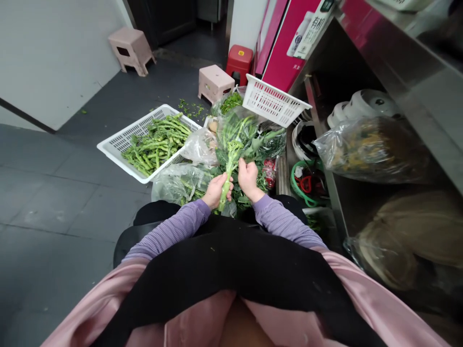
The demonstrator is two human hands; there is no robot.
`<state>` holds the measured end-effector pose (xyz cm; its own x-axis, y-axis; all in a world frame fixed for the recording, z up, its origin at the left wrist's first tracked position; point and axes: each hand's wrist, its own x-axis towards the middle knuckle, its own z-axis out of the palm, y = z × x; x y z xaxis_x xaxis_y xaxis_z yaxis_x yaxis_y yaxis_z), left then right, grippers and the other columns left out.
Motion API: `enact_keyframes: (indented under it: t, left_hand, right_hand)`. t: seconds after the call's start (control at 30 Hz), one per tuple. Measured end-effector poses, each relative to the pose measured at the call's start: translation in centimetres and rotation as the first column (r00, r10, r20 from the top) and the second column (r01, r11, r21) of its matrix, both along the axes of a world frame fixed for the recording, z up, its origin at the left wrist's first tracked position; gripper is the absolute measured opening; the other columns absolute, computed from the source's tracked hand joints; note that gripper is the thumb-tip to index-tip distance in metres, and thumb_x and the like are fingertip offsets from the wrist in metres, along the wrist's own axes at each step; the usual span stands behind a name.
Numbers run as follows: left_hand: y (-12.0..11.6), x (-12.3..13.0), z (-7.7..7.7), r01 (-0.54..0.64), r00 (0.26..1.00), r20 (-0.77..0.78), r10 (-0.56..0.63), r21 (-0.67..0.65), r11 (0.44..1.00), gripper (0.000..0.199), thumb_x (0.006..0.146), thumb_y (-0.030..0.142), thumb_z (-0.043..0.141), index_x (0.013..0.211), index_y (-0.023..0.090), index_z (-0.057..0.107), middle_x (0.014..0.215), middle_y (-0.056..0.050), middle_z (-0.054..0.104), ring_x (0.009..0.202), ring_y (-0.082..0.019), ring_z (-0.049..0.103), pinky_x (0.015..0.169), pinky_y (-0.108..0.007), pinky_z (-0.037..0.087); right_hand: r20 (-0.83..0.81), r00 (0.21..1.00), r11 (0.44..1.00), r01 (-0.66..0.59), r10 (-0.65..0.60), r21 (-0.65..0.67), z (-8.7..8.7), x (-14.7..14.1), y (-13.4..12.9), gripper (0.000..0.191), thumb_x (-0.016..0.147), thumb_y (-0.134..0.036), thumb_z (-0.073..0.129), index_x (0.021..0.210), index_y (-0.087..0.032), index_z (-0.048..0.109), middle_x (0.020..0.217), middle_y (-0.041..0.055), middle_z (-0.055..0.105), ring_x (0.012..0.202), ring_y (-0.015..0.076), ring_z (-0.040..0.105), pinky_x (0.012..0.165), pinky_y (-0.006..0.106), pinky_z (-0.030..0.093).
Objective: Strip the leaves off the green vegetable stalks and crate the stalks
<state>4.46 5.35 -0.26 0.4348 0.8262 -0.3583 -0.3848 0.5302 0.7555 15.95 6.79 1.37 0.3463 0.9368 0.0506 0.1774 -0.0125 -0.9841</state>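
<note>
One stalk [230, 172] stands nearly upright in the left hand [214, 191], whose fingers close around its lower part, the head rising beyond them. Right hand [248, 177]: just beside the stalk, fingers curled; whether it grips a leaf cannot be told. Basket [152, 142]: farther left, holding cut stems [162, 140].

This looks like the working kitchen or prep corner of an eatery — dark grey floor tiles [47, 193], a stainless-steel shelving unit [334, 193] stacked with white round dishware [376, 103] and bulging clear plastic bags [372, 149]. Low pink plastic stools [132, 46] stand about, and a white slatted plastic basket [126, 140] of green stalks [159, 144] sits on the floor — vegetables in bulk, more than a home usually shows.
</note>
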Motion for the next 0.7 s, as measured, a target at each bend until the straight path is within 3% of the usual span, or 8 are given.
enact_keyframes:
  t: [0.07,0.13,0.2,0.27,0.33,0.4,0.53,0.7]
  left_hand:
    - [1.1,-0.5,0.0,-0.11,0.994,-0.018,0.109,-0.121,0.987,0.033,0.086,0.048,0.048,0.081,0.015,0.049,0.052,0.004,0.048,0.032,-0.008,0.041,0.033,-0.02,0.036]
    - [2.2,-1.4,0.3,-0.151,0.985,0.039,0.166,-0.252,0.956,0.034,0.091,0.046,0.038,0.078,0.016,0.047,0.05,0.004,0.044,0.031,-0.007,0.038,0.032,-0.019,0.033]
    - [3.0,-2.5,0.8,-0.034,0.973,0.209,0.099,-0.294,0.955,0.035,0.093,0.043,0.031,0.078,0.015,0.047,0.051,0.005,0.041,0.03,-0.006,0.034,0.032,-0.018,0.031]
    - [3.1,-3.2,1.4,0.132,0.929,0.368,-0.042,-0.223,0.966,0.037,0.094,0.043,0.028,0.081,0.015,0.048,0.052,0.005,0.039,0.03,-0.005,0.031,0.031,-0.018,0.031]
    - [2.6,-3.4,1.8,0.214,0.899,0.415,-0.138,-0.141,0.967,0.038,0.094,0.045,0.027,0.081,0.015,0.048,0.052,0.005,0.038,0.029,-0.005,0.03,0.03,-0.018,0.031]
    - [2.0,-3.1,1.9,0.259,0.898,0.387,-0.21,-0.079,0.963,0.037,0.093,0.046,0.028,0.081,0.016,0.046,0.052,0.005,0.039,0.029,-0.006,0.03,0.031,-0.019,0.034]
    - [1.1,-2.2,1.3,0.299,0.922,0.251,-0.294,0.016,0.954,0.036,0.089,0.051,0.036,0.084,0.016,0.046,0.052,0.005,0.045,0.03,-0.007,0.035,0.032,-0.023,0.038]
    - [0.4,-1.4,0.2,0.123,0.992,-0.008,-0.123,0.132,0.984,0.037,0.083,0.053,0.05,0.086,0.017,0.047,0.054,0.004,0.05,0.031,-0.008,0.041,0.032,-0.021,0.037]
  right_hand:
    - [0.268,0.962,0.994,-0.081,0.058,0.076,-1.0,-0.1,-1.3,0.024,0.081,-0.04,0.051,0.068,-0.02,0.05,0.066,0.0049,0.058,0.068,0.0172,0.057,0.066,0.029,0.046]
    - [0.401,0.912,0.994,-0.106,0.088,0.023,-2.3,0.4,-1.7,0.022,0.082,-0.039,0.05,0.076,-0.018,0.056,0.076,0.0088,0.064,0.077,0.0202,0.06,0.074,0.031,0.046]
    - [0.451,0.886,0.98,-0.018,0.107,-0.198,-3.6,1.9,-0.9,0.027,0.083,-0.041,0.048,0.078,-0.016,0.058,0.078,0.0111,0.066,0.077,0.0213,0.061,0.073,0.032,0.046]
    - [0.495,0.855,0.887,0.1,0.155,-0.451,-4.3,3.9,0.7,0.031,0.08,-0.044,0.054,0.073,-0.015,0.059,0.074,0.0131,0.065,0.076,0.0232,0.061,0.072,0.033,0.045]
    - [0.518,0.831,0.821,0.146,0.201,-0.552,-4.0,5.4,2.1,0.034,0.075,-0.048,0.06,0.068,-0.014,0.058,0.069,0.0131,0.064,0.077,0.0245,0.061,0.072,0.032,0.043]
    - [0.465,0.863,0.874,0.06,0.198,-0.483,-2.9,5.5,2.7,0.04,0.078,-0.054,0.054,0.067,-0.015,0.058,0.064,0.0083,0.06,0.071,0.0213,0.059,0.069,0.03,0.041]
    - [0.303,0.912,0.96,-0.25,0.278,-0.127,0.3,2.5,1.9,0.043,0.087,-0.057,0.037,0.075,-0.019,0.054,0.057,-0.0024,0.049,0.053,0.0115,0.045,0.057,0.024,0.035]
    - [0.662,0.737,0.954,-0.279,0.138,0.112,1.0,0.4,-0.5,0.033,0.087,-0.043,0.044,0.063,-0.02,0.044,0.057,-0.0004,0.044,0.057,0.0118,0.041,0.058,0.026,0.031]
